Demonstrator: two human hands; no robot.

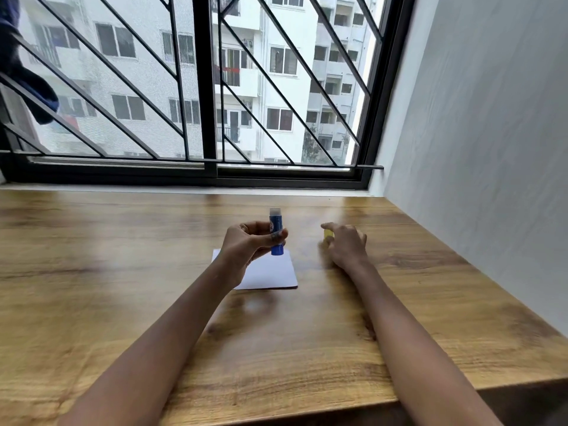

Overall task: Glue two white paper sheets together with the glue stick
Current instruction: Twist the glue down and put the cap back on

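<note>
Wooden table (pixel 123 256), upright blue glue stick (pixel 276 232), uncapped white tip

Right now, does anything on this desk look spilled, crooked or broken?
Nothing much stands out. The white paper lies flat, a little askew to the desk edge. The left hand holds the glue stick upright; the right hand grips a yellow cap. Only oddity: a dark blue cloth hanging on the window bars.
</note>
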